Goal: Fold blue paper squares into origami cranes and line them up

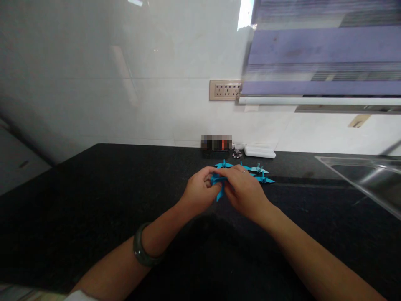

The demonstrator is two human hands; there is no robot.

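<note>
Between my two hands is a piece of folded blue paper (220, 192), raised above the dark counter. My left hand (200, 190) pinches it from the left side, fingers closed. From the right, my right hand (246, 190) also has its fingers closed on the paper, and a ring shows on one finger. One strip of the paper hangs down between the hands; the rest is partly hidden by the fingers. Just behind my hands lie several folded blue paper cranes (265, 179), partly covered by my right hand.
At the wall stand a blurred-out dark box (216, 146), a small beaded item (237, 154) and a white long object (260, 151). A metal sink (376, 175) is set into the black counter (94, 209) at right. A socket panel (224, 90) and a purple blind (313, 50) are above.
</note>
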